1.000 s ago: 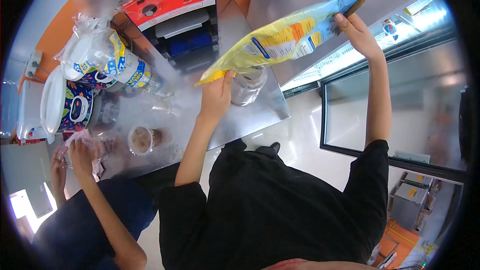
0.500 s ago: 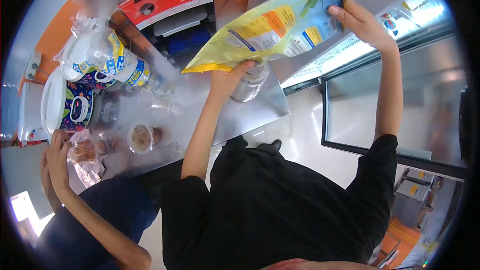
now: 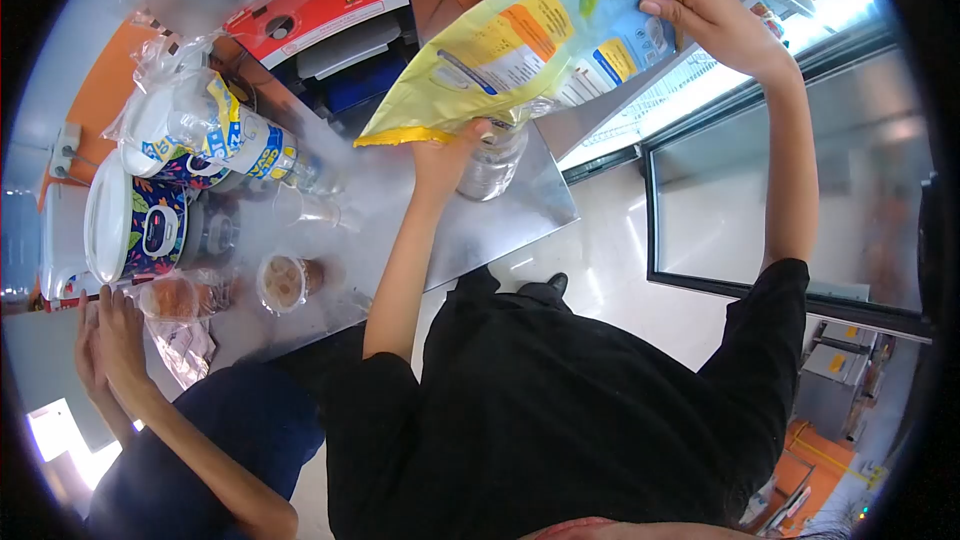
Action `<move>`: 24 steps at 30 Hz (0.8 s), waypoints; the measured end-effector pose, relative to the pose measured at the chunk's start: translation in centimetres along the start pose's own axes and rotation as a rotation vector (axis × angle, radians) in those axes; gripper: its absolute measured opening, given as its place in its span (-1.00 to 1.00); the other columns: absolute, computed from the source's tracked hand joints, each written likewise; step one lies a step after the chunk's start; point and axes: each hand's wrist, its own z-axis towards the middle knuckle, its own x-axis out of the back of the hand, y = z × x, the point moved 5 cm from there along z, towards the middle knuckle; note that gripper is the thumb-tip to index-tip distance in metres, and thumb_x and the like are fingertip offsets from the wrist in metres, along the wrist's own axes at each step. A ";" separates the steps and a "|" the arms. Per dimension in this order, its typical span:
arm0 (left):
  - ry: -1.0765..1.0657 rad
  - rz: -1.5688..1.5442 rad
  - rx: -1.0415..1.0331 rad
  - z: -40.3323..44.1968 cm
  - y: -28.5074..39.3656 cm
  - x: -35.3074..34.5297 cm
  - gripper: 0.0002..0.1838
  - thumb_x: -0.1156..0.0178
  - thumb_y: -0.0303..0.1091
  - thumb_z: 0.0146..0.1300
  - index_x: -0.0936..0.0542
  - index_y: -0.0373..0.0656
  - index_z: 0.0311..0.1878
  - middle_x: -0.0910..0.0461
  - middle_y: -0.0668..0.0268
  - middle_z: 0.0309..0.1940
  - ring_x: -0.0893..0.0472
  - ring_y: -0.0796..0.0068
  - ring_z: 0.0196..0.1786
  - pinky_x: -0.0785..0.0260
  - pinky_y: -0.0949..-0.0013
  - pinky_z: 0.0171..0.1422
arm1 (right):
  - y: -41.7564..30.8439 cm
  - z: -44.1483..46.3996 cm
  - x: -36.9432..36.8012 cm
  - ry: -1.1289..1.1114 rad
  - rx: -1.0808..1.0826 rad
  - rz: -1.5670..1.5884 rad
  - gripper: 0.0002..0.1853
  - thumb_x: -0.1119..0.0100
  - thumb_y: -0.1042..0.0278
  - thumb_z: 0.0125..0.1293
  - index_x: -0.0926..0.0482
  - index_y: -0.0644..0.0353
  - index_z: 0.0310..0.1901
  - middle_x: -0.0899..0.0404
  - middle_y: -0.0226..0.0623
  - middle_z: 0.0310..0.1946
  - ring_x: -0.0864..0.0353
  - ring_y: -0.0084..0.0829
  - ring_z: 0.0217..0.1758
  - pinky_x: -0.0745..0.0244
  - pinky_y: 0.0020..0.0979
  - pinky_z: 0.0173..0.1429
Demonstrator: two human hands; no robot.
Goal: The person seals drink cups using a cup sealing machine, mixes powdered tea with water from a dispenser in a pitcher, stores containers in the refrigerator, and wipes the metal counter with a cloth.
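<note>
Since a second ago, the yellow-and-blue printed plastic bag [image 3: 535, 40] has turned to show more of its broad face. The step in hand looks like holding it stretched out; the next move calls for a steady grip at both ends. The left hand [image 3: 450, 153], arm reaching forward, pinches its yellow edge; the right hand [image 3: 722, 30], raised higher, clasps its blue end. Behind sits a clear rounded container [image 3: 495, 168] on the silver metal table [image 3: 470, 240].
</note>
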 end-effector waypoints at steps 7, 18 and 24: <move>0.064 -0.011 -0.026 0.2 -0.3 0.4 -0.61 -0.30 -0.46 -0.03 -0.43 -0.28 -0.11 -0.50 0.31 -0.18 -0.47 0.55 -0.14 -0.30 0.51 -0.02 | -0.9 0.1 0.3 0.058 0.177 -0.082 -0.68 -0.06 0.14 0.18 -0.55 0.30 -0.38 -0.53 -0.22 -0.53 -0.46 -0.50 -0.54 -0.35 -0.55 -0.46; 0.013 0.020 0.015 -0.4 0.7 -0.3 -0.64 -0.29 -0.42 -0.02 -0.47 -0.27 -0.13 -0.51 0.32 -0.19 -0.47 0.56 -0.15 -0.29 0.51 -0.03 | -2.1 -0.1 1.3 0.059 -0.016 0.004 -0.70 -0.13 0.18 0.12 -0.51 0.24 -0.23 -0.50 -0.36 -0.49 -0.47 -0.57 -0.41 -0.36 -0.56 -0.37; 0.026 0.028 -0.002 -0.4 1.9 -0.9 -0.63 -0.30 -0.39 -0.02 -0.46 -0.28 -0.13 -0.51 0.32 -0.19 -0.47 0.54 -0.14 -0.30 0.49 -0.02 | 1.7 0.2 -1.6 0.212 0.015 0.370 -0.70 0.04 0.12 0.26 -0.48 0.21 -0.22 -0.37 -0.57 -0.48 -0.28 -0.77 -0.37 -0.22 -0.69 -0.32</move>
